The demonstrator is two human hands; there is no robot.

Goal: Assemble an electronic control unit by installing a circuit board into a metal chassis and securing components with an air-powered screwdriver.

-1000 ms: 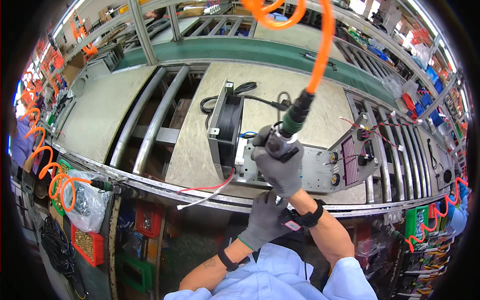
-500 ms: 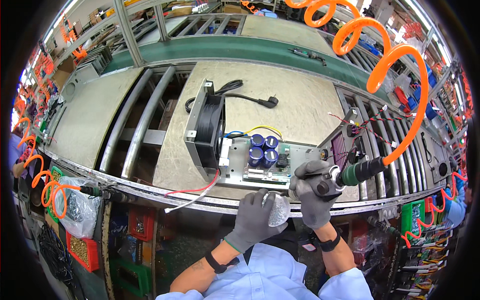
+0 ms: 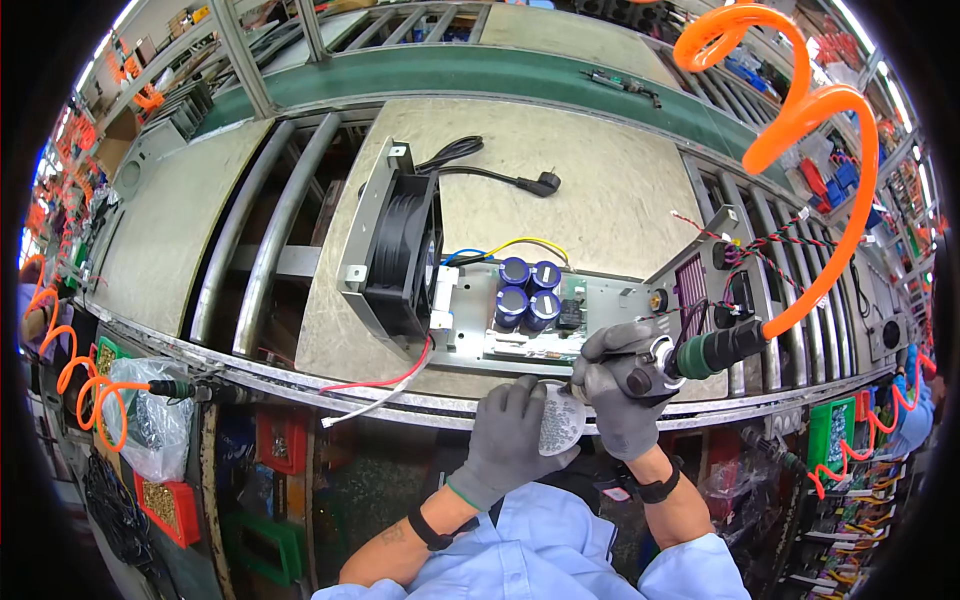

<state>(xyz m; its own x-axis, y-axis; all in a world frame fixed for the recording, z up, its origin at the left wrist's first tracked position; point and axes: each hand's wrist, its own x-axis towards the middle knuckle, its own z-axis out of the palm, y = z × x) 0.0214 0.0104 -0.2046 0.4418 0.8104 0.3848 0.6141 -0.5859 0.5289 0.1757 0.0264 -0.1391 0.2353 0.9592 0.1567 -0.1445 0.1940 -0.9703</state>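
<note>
The left hand (image 3: 507, 430) is holding a round speckled disc (image 3: 563, 422) near the front edge of the desk (image 3: 610, 220), its grip curled around the disc's left side. The right hand (image 3: 624, 405) is grasping a power tool (image 3: 645, 378) just beside the disc, its grip wrapped around the body. An orange hose (image 3: 866, 190) is trailing from the tool. Behind, 4 blue cans (image 3: 512, 302) are standing on a circuit board (image 3: 545, 343) inside a metal frame (image 3: 614, 300).

The left forearm (image 3: 395, 550) slants far and right to the gloved left hand (image 3: 500, 435), its fingers (image 3: 518, 396) curled. The right forearm (image 3: 672, 510) slants far and left to the gloved right hand (image 3: 615, 410), fingers bent in a grip.
</note>
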